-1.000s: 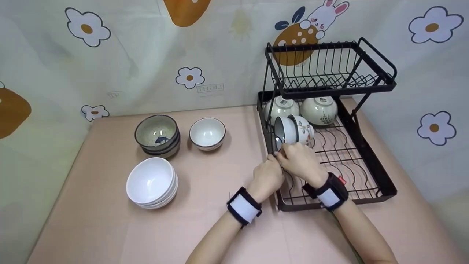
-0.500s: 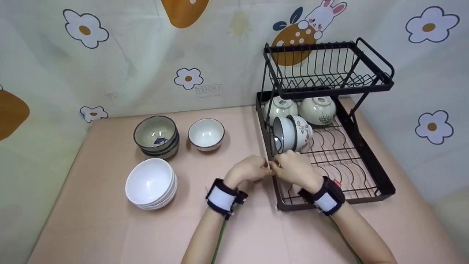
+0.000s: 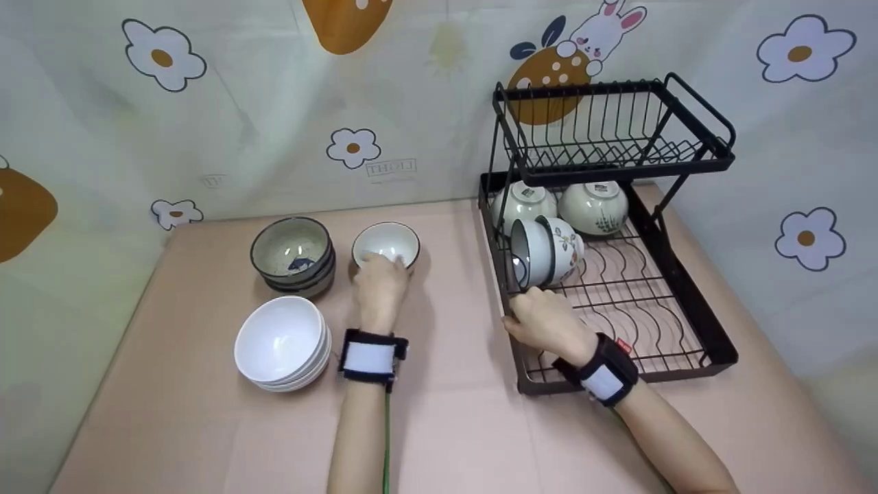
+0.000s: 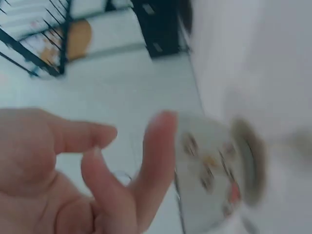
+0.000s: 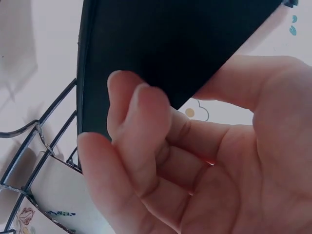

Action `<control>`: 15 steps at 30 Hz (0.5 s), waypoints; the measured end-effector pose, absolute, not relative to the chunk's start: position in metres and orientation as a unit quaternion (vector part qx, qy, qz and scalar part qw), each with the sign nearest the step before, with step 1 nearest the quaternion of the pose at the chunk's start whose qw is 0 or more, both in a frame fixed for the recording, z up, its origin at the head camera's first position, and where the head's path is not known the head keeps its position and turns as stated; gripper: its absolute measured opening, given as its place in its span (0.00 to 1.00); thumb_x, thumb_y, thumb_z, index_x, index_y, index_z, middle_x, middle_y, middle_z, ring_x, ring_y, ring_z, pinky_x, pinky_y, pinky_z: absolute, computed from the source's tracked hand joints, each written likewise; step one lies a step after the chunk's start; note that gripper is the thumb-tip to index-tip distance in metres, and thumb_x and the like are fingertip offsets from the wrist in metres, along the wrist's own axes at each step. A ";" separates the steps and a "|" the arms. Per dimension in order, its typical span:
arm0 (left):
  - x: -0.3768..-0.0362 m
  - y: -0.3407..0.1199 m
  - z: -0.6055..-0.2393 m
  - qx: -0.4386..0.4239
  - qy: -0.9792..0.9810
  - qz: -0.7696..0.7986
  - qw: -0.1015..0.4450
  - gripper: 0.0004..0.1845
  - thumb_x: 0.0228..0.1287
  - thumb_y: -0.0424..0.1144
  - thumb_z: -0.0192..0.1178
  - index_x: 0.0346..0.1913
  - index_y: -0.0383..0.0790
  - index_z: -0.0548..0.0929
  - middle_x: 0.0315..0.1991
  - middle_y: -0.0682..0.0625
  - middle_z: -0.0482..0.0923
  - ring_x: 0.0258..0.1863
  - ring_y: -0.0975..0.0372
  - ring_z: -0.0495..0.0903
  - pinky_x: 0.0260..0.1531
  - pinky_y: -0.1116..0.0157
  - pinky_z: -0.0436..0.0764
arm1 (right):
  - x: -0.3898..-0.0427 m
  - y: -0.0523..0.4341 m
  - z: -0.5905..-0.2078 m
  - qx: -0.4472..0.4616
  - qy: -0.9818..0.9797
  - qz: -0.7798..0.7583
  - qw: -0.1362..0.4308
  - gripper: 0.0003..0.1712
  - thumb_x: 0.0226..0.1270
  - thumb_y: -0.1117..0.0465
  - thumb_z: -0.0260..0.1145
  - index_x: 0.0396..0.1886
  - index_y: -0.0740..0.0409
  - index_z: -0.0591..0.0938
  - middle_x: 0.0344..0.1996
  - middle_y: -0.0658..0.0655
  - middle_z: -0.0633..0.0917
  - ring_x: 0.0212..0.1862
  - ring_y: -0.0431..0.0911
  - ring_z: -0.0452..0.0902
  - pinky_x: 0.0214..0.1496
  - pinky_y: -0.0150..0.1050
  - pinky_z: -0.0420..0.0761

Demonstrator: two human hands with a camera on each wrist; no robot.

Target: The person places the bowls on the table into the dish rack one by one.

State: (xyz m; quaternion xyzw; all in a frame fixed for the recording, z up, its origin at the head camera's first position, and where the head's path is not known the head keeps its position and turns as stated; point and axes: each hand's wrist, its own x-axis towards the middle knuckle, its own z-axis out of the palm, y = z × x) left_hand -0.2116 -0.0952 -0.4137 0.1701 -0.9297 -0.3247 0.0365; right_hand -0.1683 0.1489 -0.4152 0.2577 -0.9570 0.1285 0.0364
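Left hand (image 3: 378,285) at near rim of small white bowl (image 3: 386,245) on table, fingers loosely extended, touching bowl. Right hand (image 3: 545,322) curled round left edge of black dish rack (image 3: 686,302), below tilted floral bowl (image 3: 549,250)

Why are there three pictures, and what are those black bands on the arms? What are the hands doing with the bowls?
A person wears three small cameras: one on the head, one strapped to each wrist by those black bands. The big picture looks down from the head; the two blurry ones look past each hand.

On the pink table stand a stack of plain white bowls, a stack of grey speckled bowls and a small white dark-rimmed bowl. The left hand reaches that small bowl and touches its near side. The right hand rests on the front edge of the black wire dish rack, where three bowls already lie. Neither hand has lifted anything.
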 end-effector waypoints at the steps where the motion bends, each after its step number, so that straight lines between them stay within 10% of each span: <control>1: -0.214 -0.101 -0.417 0.191 -0.925 -0.325 0.045 0.33 0.77 0.46 0.54 0.64 0.14 0.63 0.46 0.23 0.81 0.45 0.35 0.84 0.44 0.46 0.85 | -0.169 0.149 -0.415 0.259 -0.957 0.129 0.034 0.18 0.62 0.63 0.70 0.15 0.60 0.73 0.16 0.62 0.79 0.22 0.61 0.81 0.21 0.55 0.81; 8: -0.225 -0.124 -0.443 0.221 -0.898 -0.375 0.062 0.32 0.77 0.43 0.51 0.64 0.11 0.64 0.54 0.18 0.75 0.54 0.31 0.78 0.54 0.41 0.79 | -0.171 0.150 -0.416 0.267 -0.954 0.131 0.031 0.19 0.60 0.64 0.68 0.13 0.58 0.71 0.14 0.58 0.76 0.18 0.57 0.79 0.19 0.53 0.80; 15: -0.227 -0.130 -0.453 0.199 -0.882 -0.426 0.036 0.27 0.75 0.37 0.44 0.62 0.13 0.65 0.44 0.27 0.83 0.40 0.42 0.88 0.49 0.49 0.82 | -0.171 0.150 -0.416 0.264 -0.955 0.136 0.028 0.22 0.62 0.64 0.68 0.11 0.57 0.70 0.13 0.57 0.75 0.17 0.56 0.77 0.18 0.52 0.80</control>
